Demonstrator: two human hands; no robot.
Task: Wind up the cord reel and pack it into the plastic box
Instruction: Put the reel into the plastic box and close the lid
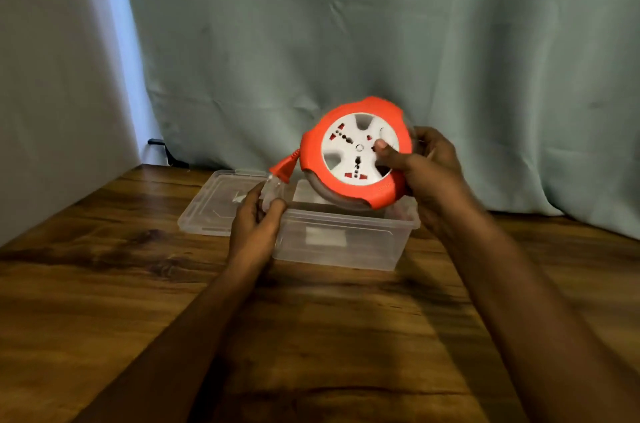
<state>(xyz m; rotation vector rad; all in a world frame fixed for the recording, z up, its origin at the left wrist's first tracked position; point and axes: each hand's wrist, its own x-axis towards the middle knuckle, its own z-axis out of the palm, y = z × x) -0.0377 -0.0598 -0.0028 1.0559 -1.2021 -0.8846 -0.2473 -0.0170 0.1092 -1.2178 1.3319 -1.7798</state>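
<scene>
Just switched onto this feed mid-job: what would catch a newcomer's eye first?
The orange and white cord reel, tilted in the air above the clear plastic box, with the right hand gripping its right edge, thumb on the white face. The orange plug sticks out at the reel's lower left, by the left hand at the box's left rim. The box's lid lies behind-left on the wooden table.

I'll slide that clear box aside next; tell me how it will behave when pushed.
The plastic box looks thin-walled and empty, so probably light and easily slid on the wooden table. Its walls may flex. Flat-bottomed, it seems unlikely to tip.
</scene>
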